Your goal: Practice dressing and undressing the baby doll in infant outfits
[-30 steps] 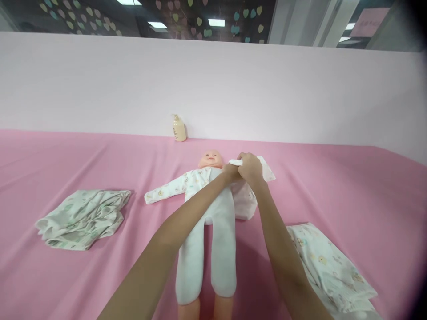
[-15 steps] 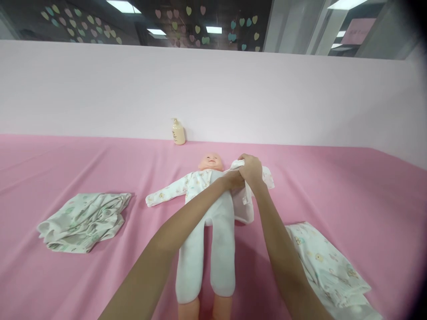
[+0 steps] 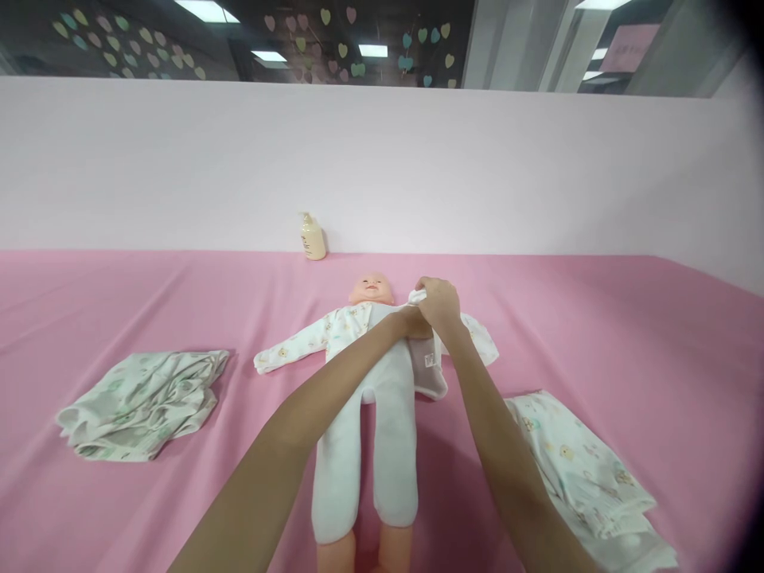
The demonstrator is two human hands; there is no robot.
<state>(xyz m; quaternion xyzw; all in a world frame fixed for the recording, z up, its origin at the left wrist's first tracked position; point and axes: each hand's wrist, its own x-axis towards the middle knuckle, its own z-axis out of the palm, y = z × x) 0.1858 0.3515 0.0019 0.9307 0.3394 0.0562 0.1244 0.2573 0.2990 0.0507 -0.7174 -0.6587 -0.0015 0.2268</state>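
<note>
— What are the hands doing at the doll's chest?

— The right hand [image 3: 438, 305] is pinching the open front panel of the printed baby jacket [image 3: 426, 368] near the collar, fingers clenched on the cloth. The left hand [image 3: 411, 322] is resting just beside it on the baby doll [image 3: 367, 414]; it is partly hidden behind the right, so whether it is gripping fabric I cannot tell.

— How should the handling go?

— In my judgement, keeping the pinch close to the edge and the other palm steadying the torso is helping — soft cotton is bunching easily, and the flap is hanging loose with its lining and label showing.

— And how is the doll looking?

— It is lying face up in the middle of the pink sheet [image 3: 597, 318], head toward the pump bottle [image 3: 312, 237], wearing white footed trousers, one printed sleeve stretching out sideways. A crumpled green-patterned cloth [image 3: 140, 402] is lying well apart on one side, a folded printed garment [image 3: 588, 477] near the other.
</note>
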